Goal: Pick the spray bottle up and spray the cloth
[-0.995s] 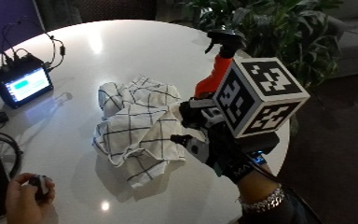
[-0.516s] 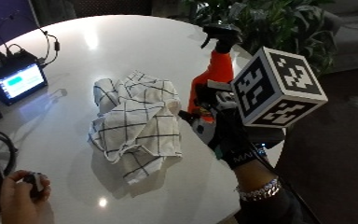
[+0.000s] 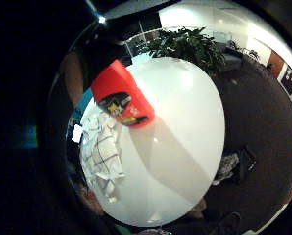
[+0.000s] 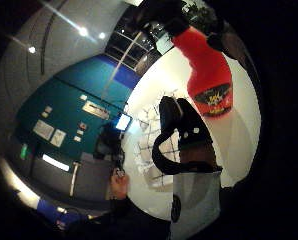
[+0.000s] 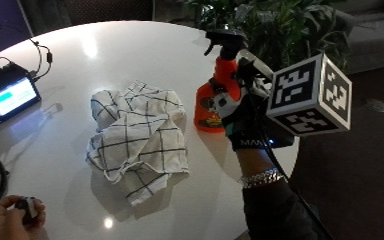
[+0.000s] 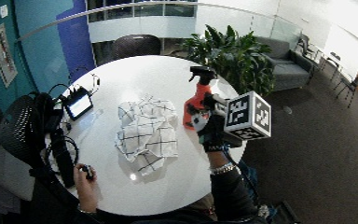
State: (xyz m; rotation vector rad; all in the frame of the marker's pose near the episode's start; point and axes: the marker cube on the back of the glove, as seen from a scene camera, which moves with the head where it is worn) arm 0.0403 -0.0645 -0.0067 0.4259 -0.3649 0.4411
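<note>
Hand (image 5: 244, 119) curls around the orange spray bottle (image 5: 213, 102) standing beside the checked cloth (image 5: 139, 137) on the worktop (image 5: 112, 55); rigid plastic, probably slick, best held at its narrow neck.

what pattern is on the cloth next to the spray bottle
White with a thin dark grid check; the cloth shows it best in the outside view.

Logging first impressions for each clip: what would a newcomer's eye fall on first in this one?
The orange-red spray bottle with its black trigger head stands out, upright near the round white table's far edge, with the black-gloved right hand against its side. Next comes the crumpled white cloth with a dark grid pattern, lying mid-table beside the bottle. A small lit screen sits at the table's opposite edge.
</note>
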